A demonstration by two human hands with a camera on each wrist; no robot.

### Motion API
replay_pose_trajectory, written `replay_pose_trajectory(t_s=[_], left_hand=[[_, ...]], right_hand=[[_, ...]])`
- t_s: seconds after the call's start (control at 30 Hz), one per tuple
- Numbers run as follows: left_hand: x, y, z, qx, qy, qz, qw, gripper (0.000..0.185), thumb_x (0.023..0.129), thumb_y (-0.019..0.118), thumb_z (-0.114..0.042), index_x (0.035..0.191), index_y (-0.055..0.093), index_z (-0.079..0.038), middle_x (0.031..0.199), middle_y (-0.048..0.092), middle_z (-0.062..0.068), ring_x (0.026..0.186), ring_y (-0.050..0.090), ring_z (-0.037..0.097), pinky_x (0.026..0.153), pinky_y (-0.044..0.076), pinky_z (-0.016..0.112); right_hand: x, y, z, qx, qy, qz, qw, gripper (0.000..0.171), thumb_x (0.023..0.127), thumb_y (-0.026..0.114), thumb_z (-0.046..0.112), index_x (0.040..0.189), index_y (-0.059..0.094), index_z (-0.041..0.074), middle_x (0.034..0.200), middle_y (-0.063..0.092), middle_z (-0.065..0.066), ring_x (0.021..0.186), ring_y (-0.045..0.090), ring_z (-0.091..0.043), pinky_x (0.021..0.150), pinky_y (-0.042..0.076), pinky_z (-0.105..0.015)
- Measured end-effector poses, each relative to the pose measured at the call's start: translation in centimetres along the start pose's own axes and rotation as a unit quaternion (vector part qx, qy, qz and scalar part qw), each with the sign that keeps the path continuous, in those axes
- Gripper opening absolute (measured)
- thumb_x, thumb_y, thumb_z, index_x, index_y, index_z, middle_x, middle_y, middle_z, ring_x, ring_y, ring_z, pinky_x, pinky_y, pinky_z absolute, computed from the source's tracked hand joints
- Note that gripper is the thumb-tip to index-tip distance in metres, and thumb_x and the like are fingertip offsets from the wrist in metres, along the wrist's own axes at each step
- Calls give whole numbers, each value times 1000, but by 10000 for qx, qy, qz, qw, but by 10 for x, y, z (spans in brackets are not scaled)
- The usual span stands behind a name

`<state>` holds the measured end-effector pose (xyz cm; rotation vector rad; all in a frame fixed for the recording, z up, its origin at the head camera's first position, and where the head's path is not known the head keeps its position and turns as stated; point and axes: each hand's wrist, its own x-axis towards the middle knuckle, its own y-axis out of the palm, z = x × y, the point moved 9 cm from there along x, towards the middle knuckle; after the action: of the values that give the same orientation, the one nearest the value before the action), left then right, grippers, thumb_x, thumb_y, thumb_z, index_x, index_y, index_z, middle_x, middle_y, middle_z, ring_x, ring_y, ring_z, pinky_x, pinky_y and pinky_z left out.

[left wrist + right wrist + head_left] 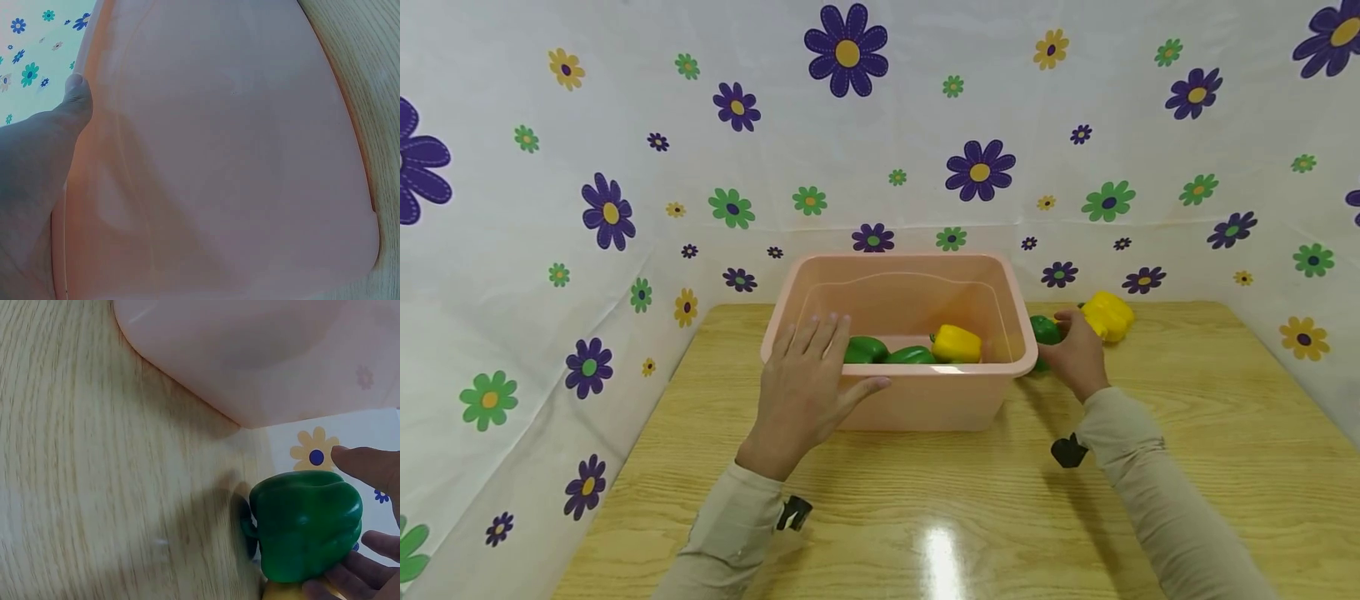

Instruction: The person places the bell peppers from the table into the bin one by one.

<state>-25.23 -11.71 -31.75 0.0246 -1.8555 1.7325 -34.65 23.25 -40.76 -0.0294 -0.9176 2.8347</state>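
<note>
Gripping a glossy green pepper (306, 534), right hand (1077, 354), left hand (801, 387) flat on pink tub (925, 400).

No writing, label, brand, number or sign can be read anywhere; the white flower-printed backdrop sheet (880, 125) carries pictures only.

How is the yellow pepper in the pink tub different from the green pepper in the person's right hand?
The yellow pepper is yellow; the green pepper is green. The yellow one lies inside the pink tub, untouched, beside two green peppers; the green one is outside the tub, above the wooden table, gripped by the right hand. Both are lumpy bell peppers.
</note>
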Motion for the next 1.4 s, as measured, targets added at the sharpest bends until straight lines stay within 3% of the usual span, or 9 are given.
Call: replay_pose_trajectory(t_s=[0.33,0.63,0.77,1.07,1.4], left_hand=[[0,1,-1,23,-27,37,10000,95,93,48,-75,154,41,-3,154,45,17,144,39,37,120,24,56],[0,0,-1,23,-68,71,9999,95,91,53,-73,153,42,-2,155,45,17,144,39,37,120,24,56],[0,0,-1,36,-68,71,9999,95,92,50,-74,154,41,-3,155,45,17,144,39,37,120,24,56],[0,2,1,-2,-44,25,10000,103,91,26,-83,153,42,-3,155,45,17,145,38,37,120,23,56],[0,1,0,13,-47,47,10000,96,90,54,-74,154,41,-3,155,45,18,145,39,38,120,24,57]], right_hand=[[0,4,-6,-435,219,-25,9988,76,90,76,22,147,37,-10,144,46,-35,133,45,-48,114,33,-60],[-4,7,-11,-359,282,-13,9990,79,89,77,23,146,35,-11,143,46,-36,130,46,-49,112,36,-61],[-4,8,-12,-376,316,-23,9988,79,88,77,23,146,35,-11,143,46,-36,130,47,-49,111,38,-61],[-4,11,-18,-342,350,-28,9988,80,89,76,22,147,33,-13,142,45,-37,130,46,-49,111,37,-61],[-5,15,-25,-252,388,27,9989,82,89,76,23,148,32,-14,145,43,-36,132,45,-48,112,37,-60]])
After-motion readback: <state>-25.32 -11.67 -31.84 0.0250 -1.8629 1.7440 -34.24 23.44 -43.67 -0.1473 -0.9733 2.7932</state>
